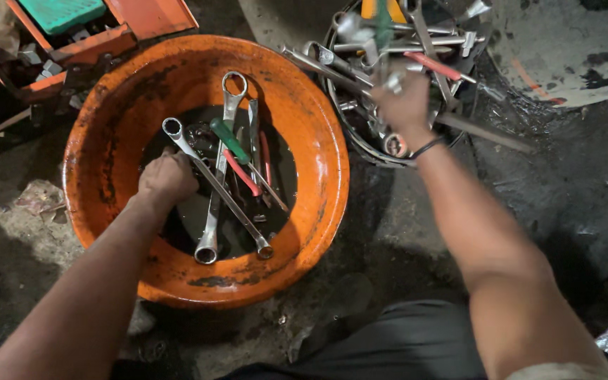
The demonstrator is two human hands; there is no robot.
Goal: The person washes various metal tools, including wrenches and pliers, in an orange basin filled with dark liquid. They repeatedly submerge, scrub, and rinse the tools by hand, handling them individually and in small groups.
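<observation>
The left hand (167,179) reaches down into an orange basin (107,134) that stands on the dirty floor (388,232), its fingers curled closed at the dark, oily bottom beside a long ring spanner (216,188) that lies slantwise; whether it actually grips that spanner or something under it cannot be told. Beside it in the basin lie a longer combination spanner (221,162), a green-handled screwdriver (232,142) and a red-handled tool (242,173), all crossing one another. The right hand (406,105) is over a round dark tub (360,144) just right of the basin, piled with spanners and other steel tools; the hand is blurred, fingers closed around a small metal piece (394,83), though what it is cannot be made out. A dark band circles the right wrist. At upper left sits an orange toolbox (142,21) with a green tray (61,13).
</observation>
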